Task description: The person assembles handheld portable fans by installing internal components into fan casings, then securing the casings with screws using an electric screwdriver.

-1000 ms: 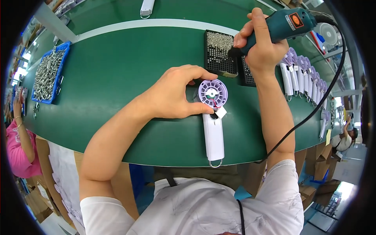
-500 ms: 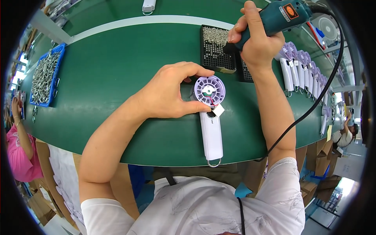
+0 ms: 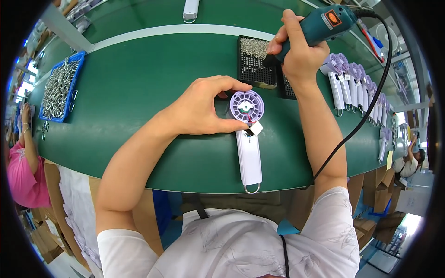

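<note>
My left hand [image 3: 204, 107] is closed round the purple round head of a small handheld fan [image 3: 246, 107], thumb and fingers on its rim. The fan lies on the green table with its white handle [image 3: 250, 160] and metal loop toward me. A small white tag sits at its neck. My right hand [image 3: 302, 55] grips a teal electric screwdriver [image 3: 327, 23], its tip slanting down to the left over a black tray [image 3: 257, 62] of small screws. The screws crowd the tray's far end, with others standing in the holes.
A blue basket [image 3: 61, 88] of metal clips stands at the left. Several purple-and-white fans [image 3: 357, 85] line the right side. The screwdriver's black cable [image 3: 378, 104] loops down past my right forearm. Another white-handled piece [image 3: 190, 10] lies beyond the white strip. People sit at both sides.
The view has shifted slightly. My right hand and the screwdriver stay over the screw tray, a little further left; my left hand keeps its hold on the fan.
</note>
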Available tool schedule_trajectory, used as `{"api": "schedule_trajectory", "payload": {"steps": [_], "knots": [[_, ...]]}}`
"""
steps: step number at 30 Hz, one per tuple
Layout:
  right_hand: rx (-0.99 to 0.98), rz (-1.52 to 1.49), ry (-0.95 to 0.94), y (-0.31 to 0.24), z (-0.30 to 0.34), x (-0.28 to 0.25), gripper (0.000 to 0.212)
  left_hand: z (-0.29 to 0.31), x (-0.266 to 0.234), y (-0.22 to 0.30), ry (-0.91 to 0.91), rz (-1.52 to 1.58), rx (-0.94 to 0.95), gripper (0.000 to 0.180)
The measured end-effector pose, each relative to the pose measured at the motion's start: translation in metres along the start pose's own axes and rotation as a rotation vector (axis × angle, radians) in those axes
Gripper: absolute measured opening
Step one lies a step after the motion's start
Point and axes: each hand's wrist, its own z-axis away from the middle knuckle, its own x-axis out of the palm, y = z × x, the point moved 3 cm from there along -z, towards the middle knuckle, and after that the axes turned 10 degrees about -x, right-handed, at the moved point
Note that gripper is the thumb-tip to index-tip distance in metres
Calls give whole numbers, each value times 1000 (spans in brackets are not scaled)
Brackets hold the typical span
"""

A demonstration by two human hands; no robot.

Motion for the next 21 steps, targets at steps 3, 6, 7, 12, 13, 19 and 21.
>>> {"api": "schedule_trajectory", "payload": {"steps": [3,6,7,12,13,19,21], "knots": [[2,-57,17,-8,-4,-4,15,0,1,1,-1,3,-5,67],[-20,-136,-11,-33,-9,-5,17,-2,-1,3,-14,-6,-12,68],[12,-204,-34,-41,-8,-4,19,-2,-1,2,-14,-5,-16,68],[319,-354,54,-86,23,39,23,1,-2,0,-3,-10,-30,67],[324,-353,60,-84,24,37,23,0,-2,0,-10,-9,-35,67],[141,-376,-346,-81,31,33,22,0,-1,2,8,25,-26,66],[122,-361,-343,-78,34,32,22,-1,-1,3,1,17,-31,65]]}}
